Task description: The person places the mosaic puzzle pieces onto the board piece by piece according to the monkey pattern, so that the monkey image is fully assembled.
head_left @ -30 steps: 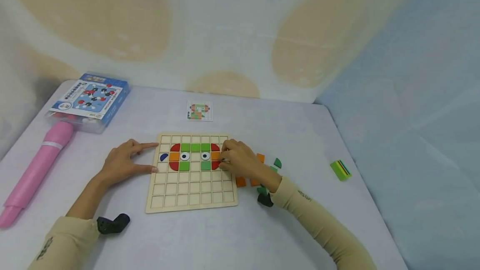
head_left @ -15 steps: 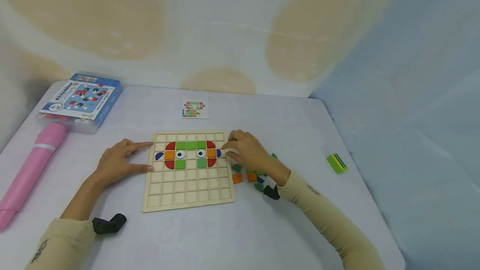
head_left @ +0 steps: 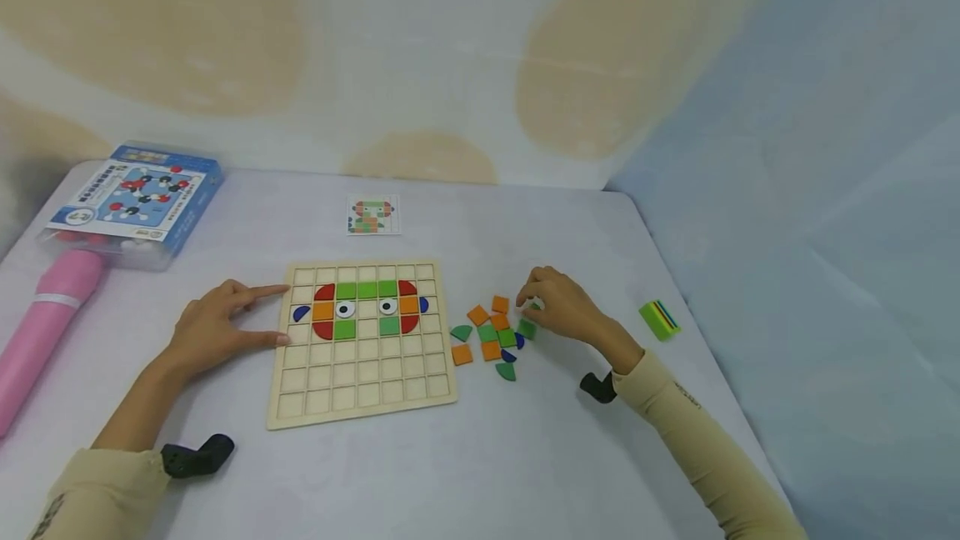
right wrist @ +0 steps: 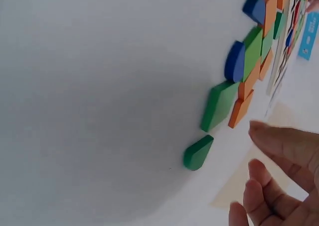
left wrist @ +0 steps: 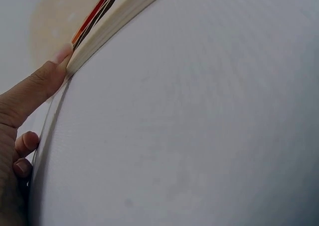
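Observation:
A wooden grid board (head_left: 367, 396) lies on the table, bearing red, orange and green tiles, two eye tiles (head_left: 387, 307) and a blue half-round piece (head_left: 423, 305) at the right. Another blue half-round (head_left: 301, 313) sits at a slant on the left. The left hand (head_left: 217, 323) touches the board's left edge with straight index finger and thumb. To the right of the board, the right hand (head_left: 562, 304) hovers over loose pieces, fingers loosely bent and holding nothing. Near it are a green square (right wrist: 219, 106) and a green quarter-round (right wrist: 198, 152).
Loose orange squares (head_left: 491, 350), green pieces and blue half-rounds are scattered beside the board. A pattern card (head_left: 373, 215) lies behind it. At the left are a boxed molecule set (head_left: 135, 198) and a long pink object (head_left: 48, 340). A green-sided stack (head_left: 660, 320) stands far right.
The right hand has let go of the blue half-round on the board's right side and moved right, over the loose pieces. The left hand keeps its place at the board's edge.

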Tool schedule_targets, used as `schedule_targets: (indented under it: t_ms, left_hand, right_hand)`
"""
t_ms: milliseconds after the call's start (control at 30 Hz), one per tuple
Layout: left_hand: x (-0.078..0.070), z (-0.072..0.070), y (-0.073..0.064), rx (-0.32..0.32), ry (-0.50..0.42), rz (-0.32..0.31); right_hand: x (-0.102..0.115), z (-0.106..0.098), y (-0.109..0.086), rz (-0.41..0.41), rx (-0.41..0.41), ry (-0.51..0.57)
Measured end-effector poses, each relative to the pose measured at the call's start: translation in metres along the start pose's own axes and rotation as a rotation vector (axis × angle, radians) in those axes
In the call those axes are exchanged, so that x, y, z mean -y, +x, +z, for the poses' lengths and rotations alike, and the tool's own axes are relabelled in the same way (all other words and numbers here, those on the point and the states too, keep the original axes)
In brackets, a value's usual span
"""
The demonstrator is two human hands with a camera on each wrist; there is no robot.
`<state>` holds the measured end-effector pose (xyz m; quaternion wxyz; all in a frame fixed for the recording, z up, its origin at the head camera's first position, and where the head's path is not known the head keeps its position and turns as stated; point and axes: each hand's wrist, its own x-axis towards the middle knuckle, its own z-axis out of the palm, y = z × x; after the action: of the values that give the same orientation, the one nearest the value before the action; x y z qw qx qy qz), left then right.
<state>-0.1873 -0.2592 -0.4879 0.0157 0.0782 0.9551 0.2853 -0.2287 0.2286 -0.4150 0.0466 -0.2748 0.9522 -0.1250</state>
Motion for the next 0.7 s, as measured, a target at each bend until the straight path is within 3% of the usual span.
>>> schedule_targets:
  t_ms: [200, 533, 700]
  left_hand:
    - [0.001, 0.001, 0.001, -0.012, 0.000, 0.014]
    - [0.005, 0.001, 0.000, -0.020, -0.005, 0.012]
    - [0.002, 0.002, 0.002, -0.017, -0.016, 0.017]
  right_hand:
    - [-0.002, 0.010, -0.026, -0.067, 0.066, 0.036]
    - [0.007, 0.019, -0.026, -0.114, 0.029, -0.028]
    - [0.007, 0.012, -0.025, -0.148, 0.038, -0.085]
